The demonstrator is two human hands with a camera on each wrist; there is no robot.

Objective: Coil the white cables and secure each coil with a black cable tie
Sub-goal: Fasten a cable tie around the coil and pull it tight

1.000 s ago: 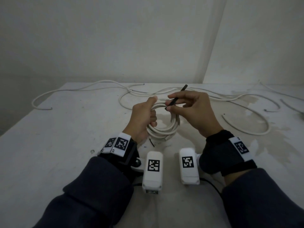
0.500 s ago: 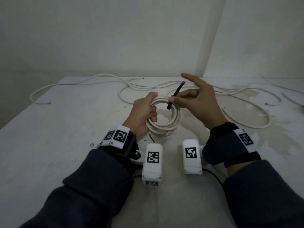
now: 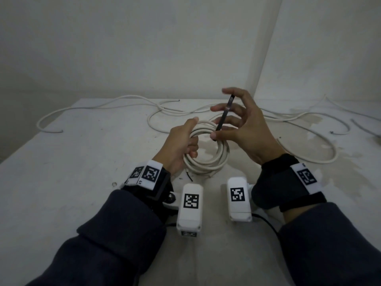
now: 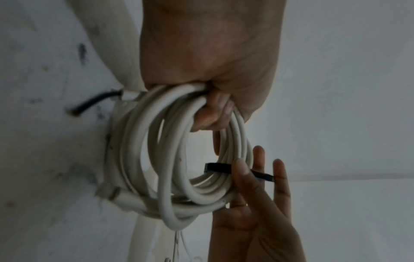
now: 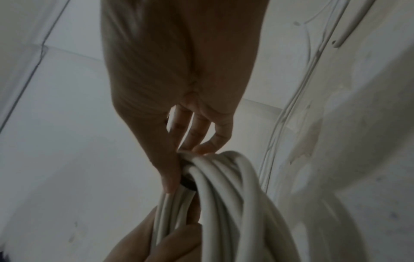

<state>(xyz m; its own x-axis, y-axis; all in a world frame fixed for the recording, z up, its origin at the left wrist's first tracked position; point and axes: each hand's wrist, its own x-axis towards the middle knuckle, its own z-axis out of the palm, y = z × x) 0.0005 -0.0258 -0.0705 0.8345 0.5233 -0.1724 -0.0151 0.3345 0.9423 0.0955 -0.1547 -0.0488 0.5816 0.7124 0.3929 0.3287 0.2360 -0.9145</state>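
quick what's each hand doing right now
Left hand: closed around the white cable coil, holding it up.
Right hand: pinching the black cable tie against the coil, other fingers spread.

The table [image 3: 68,182] is white and flat; it has little dark marks and some brownish stains on the right side [image 3: 309,122]. Long white cables [image 3: 99,104] lie loose on the far part of the table; they bend and cross over each other near the wall. One cable makes a big loop on the right [image 3: 327,149]; another ends at the left edge in a hook shape [image 3: 49,130]. A short dark wire end [image 3: 189,177] rests on the table close to the middle.
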